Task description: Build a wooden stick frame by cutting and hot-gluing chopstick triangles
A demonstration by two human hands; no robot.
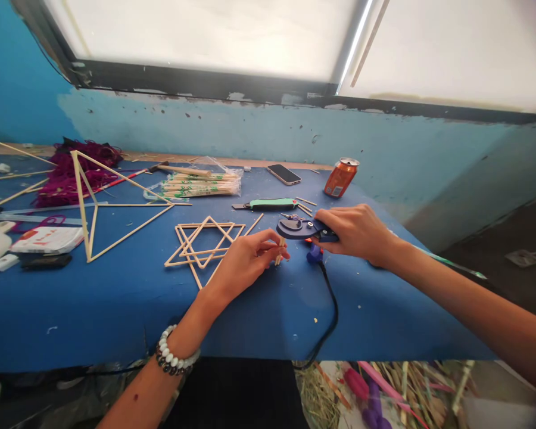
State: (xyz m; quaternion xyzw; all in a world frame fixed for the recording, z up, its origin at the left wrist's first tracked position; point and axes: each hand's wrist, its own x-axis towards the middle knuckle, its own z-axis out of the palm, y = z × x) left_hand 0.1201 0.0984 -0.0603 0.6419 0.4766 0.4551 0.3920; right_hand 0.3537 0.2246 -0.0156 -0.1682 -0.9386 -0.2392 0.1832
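My left hand (245,259) pinches short pieces of thin wooden stick (280,255), held upright above the blue table. My right hand (357,232) is wrapped round the handles of a dark pair of hand cutters (295,229). Its curved head sits over the top ends of the sticks; whether the blades touch the wood I cannot tell. Left of my left hand lie flat triangles of sticks (194,226), overlapping in a star shape. A blue tool with a black cable (314,255), partly hidden, is below the cutters. Short stick offcuts (306,201) lie behind them.
A green utility knife (272,204), bagged sticks (201,186), a phone (284,174) and an orange can (341,177) stand or lie farther back. At left are a stick pyramid frame (129,233) and purple yarn (78,170). The table's front edge is near me.
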